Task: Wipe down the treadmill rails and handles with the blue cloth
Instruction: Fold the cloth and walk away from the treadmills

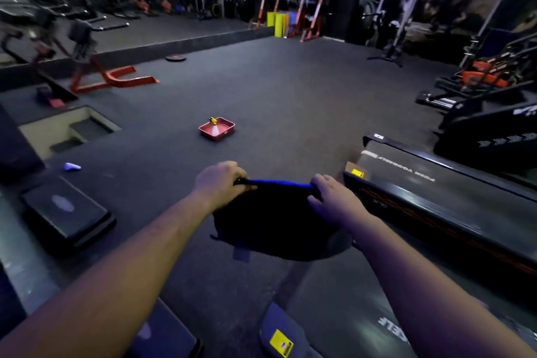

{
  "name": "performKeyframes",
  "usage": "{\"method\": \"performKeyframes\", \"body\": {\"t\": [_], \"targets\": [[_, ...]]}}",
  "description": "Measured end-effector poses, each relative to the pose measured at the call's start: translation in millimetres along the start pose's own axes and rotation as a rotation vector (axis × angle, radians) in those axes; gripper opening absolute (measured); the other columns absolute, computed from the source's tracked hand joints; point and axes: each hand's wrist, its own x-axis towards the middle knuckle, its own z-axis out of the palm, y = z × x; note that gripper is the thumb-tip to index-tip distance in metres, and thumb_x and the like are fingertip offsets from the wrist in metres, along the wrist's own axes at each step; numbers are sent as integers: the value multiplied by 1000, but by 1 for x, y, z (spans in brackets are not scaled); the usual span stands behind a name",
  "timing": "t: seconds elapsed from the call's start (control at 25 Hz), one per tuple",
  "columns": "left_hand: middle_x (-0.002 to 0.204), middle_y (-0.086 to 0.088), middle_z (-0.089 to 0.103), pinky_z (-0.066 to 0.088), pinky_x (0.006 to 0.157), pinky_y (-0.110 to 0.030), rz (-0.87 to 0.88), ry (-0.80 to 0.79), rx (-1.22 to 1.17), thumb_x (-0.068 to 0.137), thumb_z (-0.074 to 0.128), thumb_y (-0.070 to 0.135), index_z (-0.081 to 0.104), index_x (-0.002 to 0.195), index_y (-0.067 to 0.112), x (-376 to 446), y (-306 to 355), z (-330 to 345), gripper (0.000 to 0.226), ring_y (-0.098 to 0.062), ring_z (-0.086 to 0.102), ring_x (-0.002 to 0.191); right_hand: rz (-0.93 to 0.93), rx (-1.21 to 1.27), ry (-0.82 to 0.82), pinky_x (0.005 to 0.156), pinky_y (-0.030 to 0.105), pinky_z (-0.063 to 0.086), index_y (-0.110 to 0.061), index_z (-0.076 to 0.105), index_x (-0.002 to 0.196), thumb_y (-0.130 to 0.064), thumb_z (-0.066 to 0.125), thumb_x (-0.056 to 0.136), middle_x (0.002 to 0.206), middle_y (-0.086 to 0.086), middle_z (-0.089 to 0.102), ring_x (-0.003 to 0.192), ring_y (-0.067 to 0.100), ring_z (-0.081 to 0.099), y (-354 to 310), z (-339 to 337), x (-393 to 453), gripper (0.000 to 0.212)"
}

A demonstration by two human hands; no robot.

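Blue cloth (273, 218): held stretched between left hand (220, 183) and right hand (334, 197), both gripping its top edge, beside treadmill (436, 197).

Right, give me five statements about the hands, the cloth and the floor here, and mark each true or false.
1. Both hands grip the top edge of the blue cloth. True: the left hand and right hand each hold a corner.
2. The cloth is pressed against the treadmill rail. False: it hangs between the hands, beside the treadmill.
3. A red tray sits on the floor ahead, with a spray bottle in it. True.
4. The right hand holds the spray bottle. False: it holds the cloth.
5. The treadmill lies on the person's left. False: it is on the right.
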Motion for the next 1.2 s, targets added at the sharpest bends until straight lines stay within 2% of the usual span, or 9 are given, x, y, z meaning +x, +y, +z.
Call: {"method": "performKeyframes", "body": {"t": [0.2, 0.36, 0.52, 0.64, 0.72, 0.92, 1.04, 1.12, 1.2], "targets": [[93, -4, 64, 37, 64, -30, -85, 113, 10, 90, 60, 55, 70, 88, 18, 4, -74, -29, 38, -25, 60, 92, -12, -63, 49, 81, 39, 51, -22, 59, 108, -28, 57, 88, 114, 5, 64, 108, 30, 60, -29, 24, 59, 21], [77, 1, 59, 34, 54, -31, -349, 191, -156, 85, 67, 57, 62, 81, 20, 13, -121, -38, 38, -21, 57, 75, 107, 3, 98, 71, 37, 50, -19, 64, 92, -40, 56, 92, 94, 8, 70, 92, 33, 64, -49, 39, 111, 23], [66, 3, 62, 35, 49, -26, -618, 221, -344, 67, 83, 58, 63, 68, 18, 42, -177, -38, 45, -13, 57, 61, 307, 559, 40, 54, 31, 37, -10, 58, 70, -43, 69, 87, 63, 5, 57, 60, 23, 53, -64, 63, 186, 39], [60, 2, 61, 36, 45, -20, -745, 268, -794, 78, 84, 33, 63, 68, 12, 84, -210, -16, 32, -5, 53, 50, 428, 1039, -7, 53, 34, 40, -10, 67, 78, -41, 77, 79, 67, 8, 60, 59, 21, 53, -79, 92, 252, 32], [65, -1, 67, 43, 51, -20, -795, 263, -1042, 87, 75, 26, 68, 78, 9, 117, -220, 4, 21, -10, 58, 58, 462, 1183, -35, 58, 33, 43, -14, 69, 82, -38, 77, 81, 72, 9, 63, 62, 22, 56, -92, 106, 291, 25], [86, -4, 74, 54, 68, -28, -718, 112, -1180, 97, 59, 6, 72, 102, 7, 235, -237, 58, 14, -16, 66, 77, 355, 1270, -171, 54, 27, 37, -18, 64, 72, -34, 71, 88, 67, 6, 55, 62, 19, 50, -120, 137, 399, 23], [97, -2, 75, 56, 81, -28, -603, 73, -1122, 96, 57, -2, 71, 103, 18, 288, -233, 76, 25, -14, 67, 88, 267, 1201, -276, 50, 27, 46, -14, 66, 75, -29, 66, 93, 65, 8, 54, 59, 19, 52, -128, 143, 451, 23], [102, -3, 76, 56, 85, -33, -570, 60, -1084, 87, 70, 7, 70, 103, 26, 324, -243, 82, 24, -11, 66, 90, 265, 1186, -309, 55, 32, 51, -12, 68, 76, -28, 62, 94, 65, 10, 57, 59, 20, 54, -126, 145, 493, 25], [101, -3, 76, 56, 83, -35, -539, 49, -941, 66, 81, 28, 70, 109, 26, 355, -257, 86, 44, -9, 66, 88, 258, 1152, -329, 60, 37, 50, -15, 66, 74, -28, 60, 91, 67, 11, 56, 62, 22, 54, -123, 142, 528, 22]]}}
